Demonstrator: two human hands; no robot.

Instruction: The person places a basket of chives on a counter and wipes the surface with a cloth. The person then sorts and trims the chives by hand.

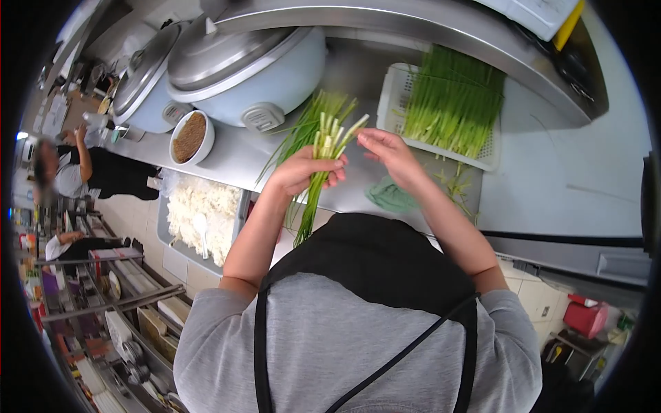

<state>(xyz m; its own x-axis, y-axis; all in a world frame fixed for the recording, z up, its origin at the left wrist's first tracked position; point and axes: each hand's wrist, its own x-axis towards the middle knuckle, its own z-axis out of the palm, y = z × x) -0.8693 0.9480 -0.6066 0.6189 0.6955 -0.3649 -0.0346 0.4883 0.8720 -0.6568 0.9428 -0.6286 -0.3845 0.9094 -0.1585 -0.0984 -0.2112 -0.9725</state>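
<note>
My left hand (306,172) is wrapped round a bunch of long green chives (326,143), pale cut ends pointing up and away from me. Leaves from the bunch hang below the fist towards my apron. Beside the pale ends is my right hand (389,151), thumb and forefinger drawn together close to one stalk; what they pinch, if anything, is too small to make out. More loose chives (296,141) lie on the steel counter behind my left hand. A white perforated basket (391,103) on the right holds a thick row of chives (451,103).
Two large lidded rice cookers (275,76) stand at the back left, near a bowl of brown grains (189,138). Below the counter sits a tub of cooked rice (203,206) with a white scoop. A green cloth (391,194) and trimmings (458,186) lie near my right forearm.
</note>
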